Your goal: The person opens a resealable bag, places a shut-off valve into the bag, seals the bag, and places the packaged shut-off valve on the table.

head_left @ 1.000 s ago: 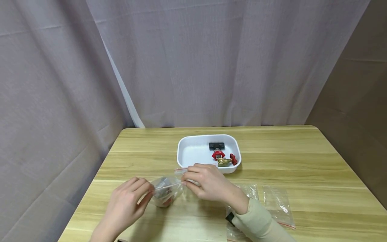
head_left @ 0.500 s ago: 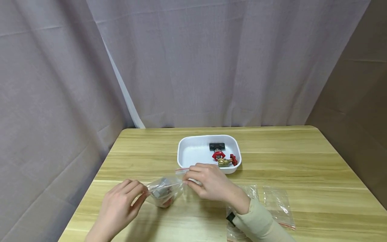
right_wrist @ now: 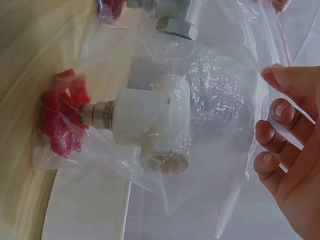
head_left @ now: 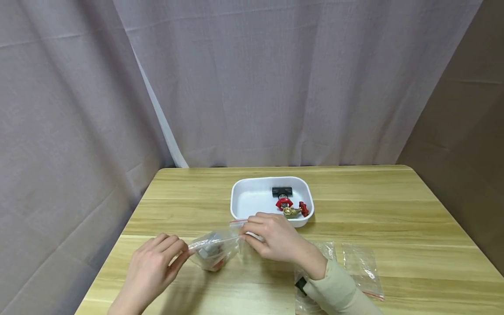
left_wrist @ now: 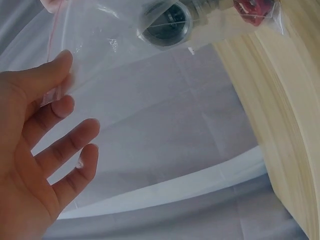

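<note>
A clear zip bag (head_left: 232,249) with a red zip line hangs between my two hands over the table. Inside it shows a white stop valve (right_wrist: 150,115) with a red handwheel (right_wrist: 65,115). Beside that is a grey valve (right_wrist: 175,22), its own red wheel partly out of the right wrist view. My left hand (head_left: 155,267) pinches the left corner of the bag's mouth between thumb and index finger, the other fingers loosely bent. On the opposite side, my right hand (head_left: 271,236) pinches the mouth's edge near the zip.
Behind the bag stands a white tray (head_left: 252,199) holding a black valve (head_left: 282,191) with a red wheel and a brass valve (head_left: 291,212). Flat zip bags (head_left: 360,267) lie at right; one, partly under my right sleeve (head_left: 338,288), shows a black piece (head_left: 301,283).
My left hand has shifted left and slightly toward the table's front, drawing the bag's mouth taut. The right hand has barely moved.
</note>
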Demonstrator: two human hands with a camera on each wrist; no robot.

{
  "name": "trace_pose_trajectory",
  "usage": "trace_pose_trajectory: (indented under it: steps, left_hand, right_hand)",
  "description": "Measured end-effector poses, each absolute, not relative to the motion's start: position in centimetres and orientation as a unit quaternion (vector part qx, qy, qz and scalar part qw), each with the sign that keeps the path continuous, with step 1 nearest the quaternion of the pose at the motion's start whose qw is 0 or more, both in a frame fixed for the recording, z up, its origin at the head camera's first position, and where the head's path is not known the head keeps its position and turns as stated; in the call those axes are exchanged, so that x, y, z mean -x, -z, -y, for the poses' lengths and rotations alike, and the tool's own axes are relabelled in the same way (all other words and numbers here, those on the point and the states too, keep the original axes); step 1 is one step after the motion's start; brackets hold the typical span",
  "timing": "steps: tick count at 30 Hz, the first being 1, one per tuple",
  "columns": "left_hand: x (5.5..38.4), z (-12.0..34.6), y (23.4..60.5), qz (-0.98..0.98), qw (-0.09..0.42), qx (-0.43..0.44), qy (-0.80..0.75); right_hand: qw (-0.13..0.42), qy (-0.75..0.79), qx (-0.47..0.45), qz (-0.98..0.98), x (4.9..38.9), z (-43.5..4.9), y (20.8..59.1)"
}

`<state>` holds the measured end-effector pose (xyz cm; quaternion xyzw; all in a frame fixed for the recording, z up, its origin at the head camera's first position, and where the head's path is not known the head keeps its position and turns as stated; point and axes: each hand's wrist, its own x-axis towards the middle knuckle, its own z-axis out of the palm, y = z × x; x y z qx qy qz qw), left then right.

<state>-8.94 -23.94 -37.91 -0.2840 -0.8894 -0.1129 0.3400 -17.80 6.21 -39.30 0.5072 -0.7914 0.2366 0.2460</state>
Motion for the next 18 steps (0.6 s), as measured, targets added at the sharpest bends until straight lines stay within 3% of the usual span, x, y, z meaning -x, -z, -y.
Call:
trace_pose_trajectory:
  steps: [18]
  left_hand:
    - [12.4, 23.5, 37.3, 0.866, 0.411, 0.271, 0.088]
  right_hand:
    - [0.306, -0.239, -0.444, 0.807, 18.8, -5.6, 38.6]
